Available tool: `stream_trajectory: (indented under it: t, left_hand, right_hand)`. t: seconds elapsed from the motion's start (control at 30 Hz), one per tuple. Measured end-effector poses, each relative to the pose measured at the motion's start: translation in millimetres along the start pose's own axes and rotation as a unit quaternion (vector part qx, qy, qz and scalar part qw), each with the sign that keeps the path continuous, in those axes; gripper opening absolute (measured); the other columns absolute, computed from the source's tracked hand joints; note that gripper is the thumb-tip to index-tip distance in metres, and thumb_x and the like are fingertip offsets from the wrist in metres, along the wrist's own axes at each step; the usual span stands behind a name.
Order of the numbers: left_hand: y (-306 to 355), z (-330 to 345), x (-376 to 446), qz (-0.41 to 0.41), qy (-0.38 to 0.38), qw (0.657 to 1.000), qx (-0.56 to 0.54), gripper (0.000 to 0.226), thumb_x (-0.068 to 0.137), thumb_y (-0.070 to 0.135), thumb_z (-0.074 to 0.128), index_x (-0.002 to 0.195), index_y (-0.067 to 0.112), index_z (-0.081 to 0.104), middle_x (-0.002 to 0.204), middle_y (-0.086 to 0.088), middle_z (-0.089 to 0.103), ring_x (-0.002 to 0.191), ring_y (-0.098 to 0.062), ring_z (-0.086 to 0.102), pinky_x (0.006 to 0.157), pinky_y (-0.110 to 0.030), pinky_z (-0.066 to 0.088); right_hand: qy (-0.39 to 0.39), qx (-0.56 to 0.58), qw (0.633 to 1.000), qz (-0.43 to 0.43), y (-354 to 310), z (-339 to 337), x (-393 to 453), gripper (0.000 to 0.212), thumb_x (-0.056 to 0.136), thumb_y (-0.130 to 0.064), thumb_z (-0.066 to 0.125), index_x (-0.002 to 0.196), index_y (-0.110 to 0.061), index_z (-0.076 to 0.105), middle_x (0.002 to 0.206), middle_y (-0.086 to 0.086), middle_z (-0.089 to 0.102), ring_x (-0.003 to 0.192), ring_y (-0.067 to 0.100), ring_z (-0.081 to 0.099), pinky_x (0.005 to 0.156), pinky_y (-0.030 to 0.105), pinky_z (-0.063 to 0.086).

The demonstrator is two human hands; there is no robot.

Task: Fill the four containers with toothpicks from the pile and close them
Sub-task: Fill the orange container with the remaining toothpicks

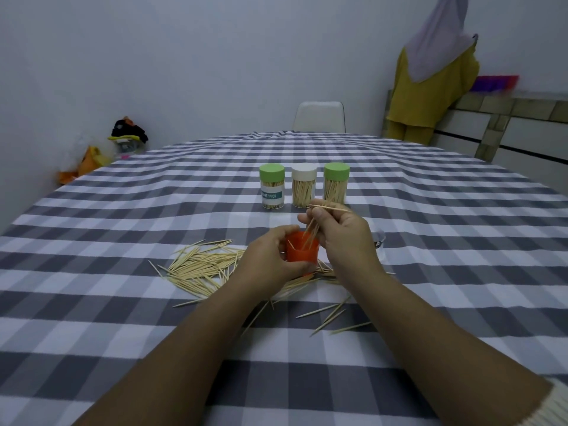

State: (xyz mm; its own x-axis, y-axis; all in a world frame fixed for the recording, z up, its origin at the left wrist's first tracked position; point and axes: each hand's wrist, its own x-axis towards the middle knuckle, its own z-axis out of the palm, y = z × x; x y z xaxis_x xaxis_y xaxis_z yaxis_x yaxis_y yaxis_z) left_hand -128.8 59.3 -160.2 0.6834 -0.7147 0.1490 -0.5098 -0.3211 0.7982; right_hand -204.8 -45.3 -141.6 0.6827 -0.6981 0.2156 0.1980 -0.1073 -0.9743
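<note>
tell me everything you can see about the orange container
The orange container is a small translucent plastic cup, upright, open, no lid on it. It sits amid the toothpick pile on the checked tablecloth. The left hand grips its side; the right hand lowers a few toothpicks into its mouth.

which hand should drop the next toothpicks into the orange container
Right. The right hand already pinches a few toothpicks angled into the orange container, while the left hand grips that container to steady it.
</note>
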Motion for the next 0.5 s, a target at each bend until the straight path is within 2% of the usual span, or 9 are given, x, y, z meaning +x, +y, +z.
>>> stream_trajectory:
  t: [0.17,0.27,0.3,0.4,0.5]
  left_hand:
    - [1.4,-0.3,-0.4,-0.002,-0.001,1.000,0.011,0.079,0.073,0.028,0.080,0.141,0.028,0.040,0.136,0.003,0.051,0.118,-0.013,0.053,0.096,-0.028,0.047]
    - [1.5,-0.7,-0.9,-0.003,0.000,1.000,0.005,0.079,0.073,0.027,0.081,0.140,0.028,0.041,0.136,0.003,0.051,0.116,-0.012,0.053,0.096,-0.027,0.047]
    - [1.8,-0.8,-1.1,-0.004,0.001,1.000,0.005,0.079,0.072,0.027,0.081,0.140,0.028,0.041,0.135,0.003,0.051,0.115,-0.011,0.053,0.096,-0.028,0.048]
    - [2.1,-0.6,-1.2,-0.002,0.003,1.000,0.009,0.079,0.072,0.026,0.082,0.140,0.027,0.041,0.135,0.002,0.052,0.116,-0.012,0.054,0.098,-0.030,0.048]
    - [2.0,-0.3,-0.8,-0.003,0.004,1.000,0.006,0.079,0.072,0.025,0.082,0.140,0.027,0.042,0.135,0.002,0.052,0.117,-0.013,0.054,0.100,-0.032,0.048]
  right_hand:
    - [-0.010,-0.028,1.000,-0.006,-2.0,-2.9,-0.2,0.016,0.097,-0.021,0.051,0.093,-0.032,0.061,0.097,-0.001,0.070,0.100,0.013,0.064,0.095,0.037,0.050]
    - [-0.031,-0.046,0.998,0.018,-6.1,-6.1,0.8,0.018,0.097,-0.025,0.049,0.089,-0.029,0.065,0.100,-0.002,0.068,0.103,0.012,0.061,0.096,0.033,0.046]
    - [-0.039,-0.052,0.997,0.034,-7.6,-7.2,0.9,0.018,0.097,-0.027,0.049,0.091,-0.026,0.066,0.102,-0.002,0.068,0.104,0.012,0.060,0.093,0.031,0.047]
    - [-0.062,-0.096,0.990,0.086,-11.0,-9.4,-1.2,0.021,0.096,-0.033,0.050,0.104,-0.023,0.066,0.102,-0.005,0.064,0.097,0.011,0.056,0.067,0.020,0.040]
    - [-0.073,-0.128,0.983,0.113,-11.4,-10.3,-3.7,0.029,0.095,-0.041,0.049,0.117,-0.027,0.062,0.103,-0.007,0.061,0.091,0.008,0.053,0.063,0.020,0.037]
